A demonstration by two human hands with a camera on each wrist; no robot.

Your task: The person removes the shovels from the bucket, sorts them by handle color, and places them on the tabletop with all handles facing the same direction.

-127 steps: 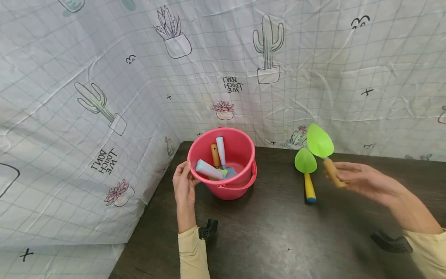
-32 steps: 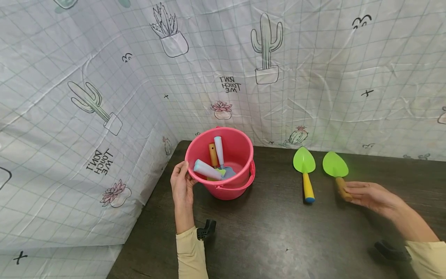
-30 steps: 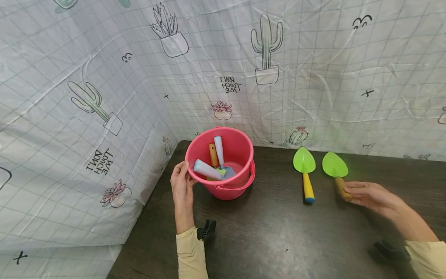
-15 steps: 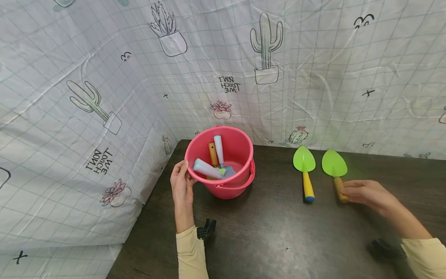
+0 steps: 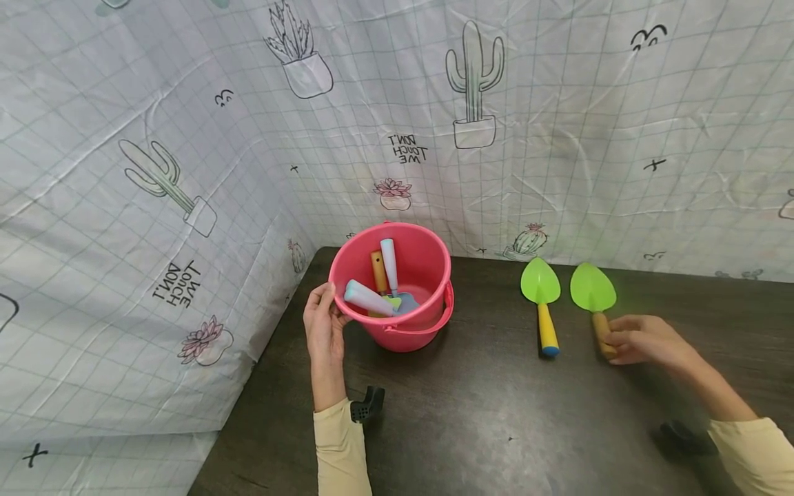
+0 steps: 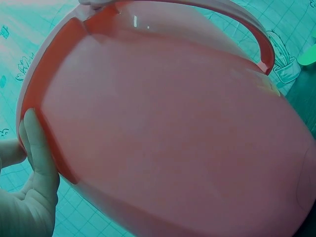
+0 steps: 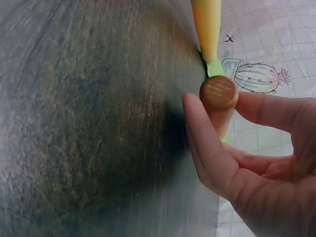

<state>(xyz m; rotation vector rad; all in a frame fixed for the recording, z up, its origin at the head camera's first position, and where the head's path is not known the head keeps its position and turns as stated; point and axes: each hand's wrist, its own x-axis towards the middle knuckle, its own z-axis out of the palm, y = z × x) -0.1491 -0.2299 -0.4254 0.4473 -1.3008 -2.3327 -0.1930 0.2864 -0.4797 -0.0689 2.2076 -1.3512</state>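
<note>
At the table's left, a pink bucket (image 5: 406, 339) stands with its handle hanging down on the right. My left hand (image 5: 322, 327) pinches its rim; in the left wrist view, the fingers (image 6: 40, 148) press against the outside just under that rim. On the right, my right hand (image 5: 651, 341) holds a garden trowel (image 5: 593, 288) with a green blade and wooden handle, thumb and fingers around the handle's end (image 7: 218, 94) in the right wrist view. Left of it lies a second green trowel (image 5: 540, 281) with a yellow, blue-tipped handle, a small gap between them.
Inside the bucket lean two tools with pale handles (image 5: 372, 298) and one with a wooden handle (image 5: 378, 271); their heads are partly hidden. A patterned white cloth (image 5: 384, 103) rises behind and left of the dark tabletop (image 5: 471, 413).
The wooden-handled trowel has come down from a raised position to beside the yellow-handled one, my right hand still holding it. My left hand stays at the bucket rim.
</note>
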